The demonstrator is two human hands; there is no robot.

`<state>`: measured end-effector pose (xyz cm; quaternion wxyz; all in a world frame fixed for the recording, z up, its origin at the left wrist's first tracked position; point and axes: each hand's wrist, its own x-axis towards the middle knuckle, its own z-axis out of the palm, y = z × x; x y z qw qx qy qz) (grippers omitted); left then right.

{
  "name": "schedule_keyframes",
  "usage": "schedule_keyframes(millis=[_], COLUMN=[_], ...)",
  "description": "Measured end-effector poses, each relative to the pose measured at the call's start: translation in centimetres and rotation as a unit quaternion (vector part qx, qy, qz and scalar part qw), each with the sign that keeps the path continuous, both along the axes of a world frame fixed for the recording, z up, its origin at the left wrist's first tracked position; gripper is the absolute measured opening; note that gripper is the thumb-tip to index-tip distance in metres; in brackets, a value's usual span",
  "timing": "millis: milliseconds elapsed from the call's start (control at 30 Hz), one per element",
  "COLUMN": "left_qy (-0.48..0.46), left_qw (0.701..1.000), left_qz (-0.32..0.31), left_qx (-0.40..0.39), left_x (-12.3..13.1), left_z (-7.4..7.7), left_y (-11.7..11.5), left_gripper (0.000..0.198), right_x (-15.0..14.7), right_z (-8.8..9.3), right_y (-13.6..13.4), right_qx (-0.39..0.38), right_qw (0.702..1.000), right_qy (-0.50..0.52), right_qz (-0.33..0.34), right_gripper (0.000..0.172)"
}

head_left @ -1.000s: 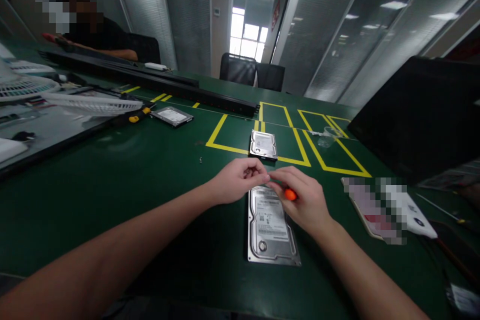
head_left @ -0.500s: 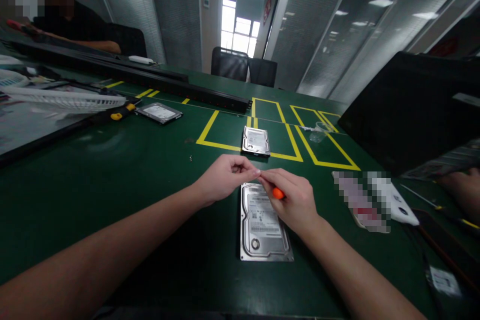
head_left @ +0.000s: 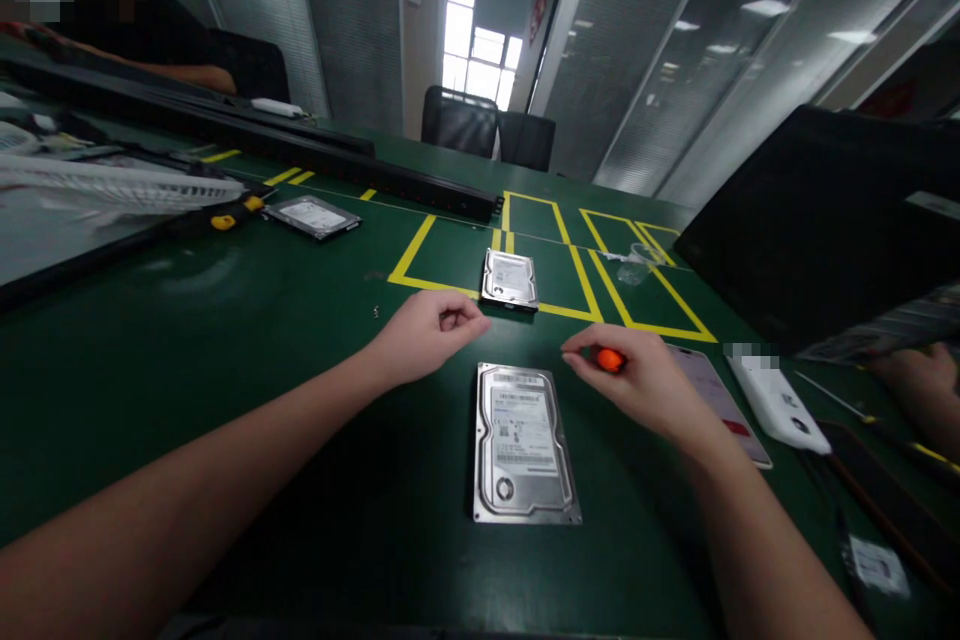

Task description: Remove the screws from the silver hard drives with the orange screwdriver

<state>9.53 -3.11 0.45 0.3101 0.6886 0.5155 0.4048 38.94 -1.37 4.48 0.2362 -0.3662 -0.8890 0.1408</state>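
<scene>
A silver hard drive (head_left: 523, 443) lies flat on the green mat in front of me, label side up. My left hand (head_left: 424, 332) hovers just left of its far end, fingers curled in a loose pinch; what it holds is too small to make out. My right hand (head_left: 642, 380) is to the right of the drive, closed round an orange-handled screwdriver (head_left: 610, 359). A second hard drive (head_left: 510, 280) rests farther back on a yellow tape line.
A third drive (head_left: 312, 216) and a yellow-handled tool (head_left: 234, 213) lie at the back left by a long black power strip (head_left: 375, 178). A white phone-like device (head_left: 776, 395) and a card lie right. Another person's hand (head_left: 919, 380) is at far right; a person sits far left.
My two hands, joined above the drive's far end before, have drawn apart: the left a little to the left, the right out to the right with the screwdriver.
</scene>
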Motion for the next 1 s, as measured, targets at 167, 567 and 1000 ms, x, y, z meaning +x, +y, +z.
schedule_keyframes(millis=[167,567,1000], left_qy=[0.031,0.059,0.053], left_qw=[0.999,0.998,0.998], left_qz=[0.027,0.012,0.009], left_qx=[-0.006,-0.020,-0.026], left_x=[-1.8,-2.0,-2.0], left_z=[-0.9,-0.8,-1.1], left_y=[1.2,1.2,1.4], left_gripper=[0.032,0.031,0.030], right_x=[0.4,-0.2,-0.2], right_z=[-0.5,-1.5,-1.9], right_y=[0.7,1.0,1.2], right_qx=[-0.075,-0.080,-0.077], right_qw=[0.995,0.994,0.995], right_qy=[-0.056,-0.073,-0.061], right_qz=[0.027,0.017,0.027], right_gripper=[0.008,0.014,0.018])
